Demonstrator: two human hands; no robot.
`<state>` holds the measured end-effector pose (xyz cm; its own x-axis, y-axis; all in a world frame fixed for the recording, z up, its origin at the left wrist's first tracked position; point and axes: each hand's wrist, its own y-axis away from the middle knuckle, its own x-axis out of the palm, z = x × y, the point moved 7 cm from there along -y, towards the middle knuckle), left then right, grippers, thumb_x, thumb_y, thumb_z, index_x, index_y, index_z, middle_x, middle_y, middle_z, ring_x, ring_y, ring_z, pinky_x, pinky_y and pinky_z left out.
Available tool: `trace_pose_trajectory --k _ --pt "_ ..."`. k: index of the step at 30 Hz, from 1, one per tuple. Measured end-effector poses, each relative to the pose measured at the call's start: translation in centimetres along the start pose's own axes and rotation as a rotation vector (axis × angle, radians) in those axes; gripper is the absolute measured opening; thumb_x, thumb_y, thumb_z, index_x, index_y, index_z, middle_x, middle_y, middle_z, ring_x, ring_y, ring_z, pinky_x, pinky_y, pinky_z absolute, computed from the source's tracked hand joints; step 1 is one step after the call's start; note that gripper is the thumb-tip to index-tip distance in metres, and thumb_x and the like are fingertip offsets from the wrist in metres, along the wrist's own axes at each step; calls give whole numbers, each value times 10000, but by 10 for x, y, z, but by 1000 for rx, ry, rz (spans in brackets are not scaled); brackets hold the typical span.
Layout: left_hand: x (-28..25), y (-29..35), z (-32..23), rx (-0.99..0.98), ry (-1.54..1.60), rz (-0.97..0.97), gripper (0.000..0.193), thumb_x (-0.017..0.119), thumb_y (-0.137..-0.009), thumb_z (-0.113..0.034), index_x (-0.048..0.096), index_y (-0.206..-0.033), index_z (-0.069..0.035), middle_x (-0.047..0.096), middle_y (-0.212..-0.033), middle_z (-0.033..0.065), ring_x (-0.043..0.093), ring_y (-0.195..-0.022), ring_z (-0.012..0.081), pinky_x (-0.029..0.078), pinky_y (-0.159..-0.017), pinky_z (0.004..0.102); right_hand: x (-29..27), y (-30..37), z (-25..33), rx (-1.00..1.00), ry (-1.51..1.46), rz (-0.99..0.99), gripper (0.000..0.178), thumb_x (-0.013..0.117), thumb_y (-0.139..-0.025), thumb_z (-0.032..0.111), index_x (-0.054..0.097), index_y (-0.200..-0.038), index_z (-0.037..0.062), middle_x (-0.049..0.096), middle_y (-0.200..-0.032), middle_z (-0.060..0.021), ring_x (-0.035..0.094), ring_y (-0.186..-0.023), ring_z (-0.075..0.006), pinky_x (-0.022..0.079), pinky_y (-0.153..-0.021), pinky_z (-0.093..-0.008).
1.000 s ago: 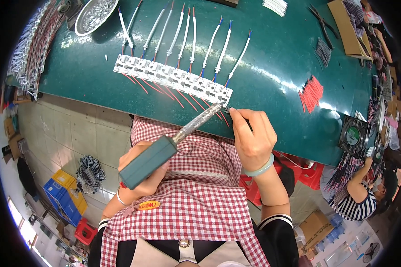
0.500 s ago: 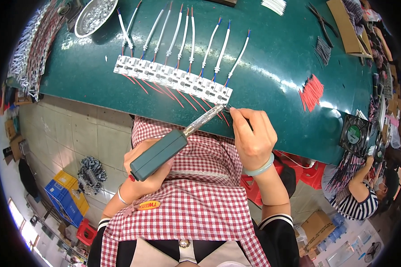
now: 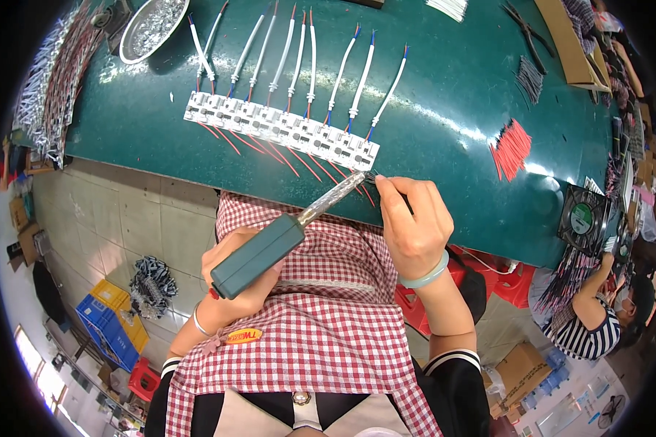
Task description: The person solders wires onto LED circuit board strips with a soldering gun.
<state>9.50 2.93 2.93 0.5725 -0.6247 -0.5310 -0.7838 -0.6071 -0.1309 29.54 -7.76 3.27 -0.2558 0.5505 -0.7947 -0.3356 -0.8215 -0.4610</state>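
My left hand (image 3: 244, 298) is wrapped round a green box-bodied hand tool (image 3: 259, 256) with a silvery, foil-like barrel. The barrel slants up to the right, its tip at the right end of a row of joined white plastic blocks (image 3: 280, 130). Beside that tip, the thumb and index finger of my right hand (image 3: 418, 222) pinch thin dark strands (image 3: 371, 177), too small to name surely. White-sheathed cables (image 3: 362, 76) run away from the far side of the row. From its near side, thin red wires (image 3: 284, 156) stick out towards me.
On the green table (image 3: 444, 102) lie a bundle of red tubes (image 3: 512, 149), dark tubes (image 3: 530, 79) and pliers (image 3: 528, 36). A metal bowl (image 3: 126, 45) and heaped wires (image 3: 55, 87) stand far left. A black fan (image 3: 582, 218) sits at the right edge; beyond it works another person (image 3: 587, 328).
Almost nothing differs. The view has shifted very slightly; both hands keep their hold, with the tool's tip still beside my right fingertips.
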Motion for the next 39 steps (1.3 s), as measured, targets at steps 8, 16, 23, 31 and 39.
trace_pose_trajectory --k 8,16,23,31,39 --pt "-5 23 22 -257 159 18 257 762 -753 10 706 -1002 44 705 -897 159 697 -751 260 543 -666 317 0 -1 1 7 -5 5 299 749 -686 -102 727 -971 -12 652 -855 -94 627 -722 -235 510 -604 -331" --pt "-7 40 27 -351 371 -117 297 769 -847 -14 690 -1129 40 725 -1036 112 687 -825 186 549 -727 315 1 2 0 -20 43 7 275 693 -709 10 716 -983 -6 658 -888 -86 634 -755 -229 514 -601 -322" --pt "-4 40 41 -617 708 -122 385 767 -854 19 647 -1219 35 715 -1095 97 667 -941 153 548 -811 308 -4 5 0 6 27 17 292 695 -703 -22 716 -994 -2 654 -903 -95 635 -754 -246 521 -611 -332" --pt "-16 38 37 -488 533 -190 356 760 -860 14 662 -1203 29 722 -1086 83 670 -953 147 540 -802 299 -46 13 9 159 -16 -23 310 752 -708 -147 729 -989 -16 661 -866 -114 639 -723 -248 516 -610 -322" --pt "-24 8 16 -121 54 -28 242 773 -714 25 723 -951 35 707 -927 173 713 -759 294 568 -660 341 10 -4 20 39 -85 -91 337 747 -688 -102 718 -1012 -17 647 -892 -115 634 -729 -253 516 -595 -326"
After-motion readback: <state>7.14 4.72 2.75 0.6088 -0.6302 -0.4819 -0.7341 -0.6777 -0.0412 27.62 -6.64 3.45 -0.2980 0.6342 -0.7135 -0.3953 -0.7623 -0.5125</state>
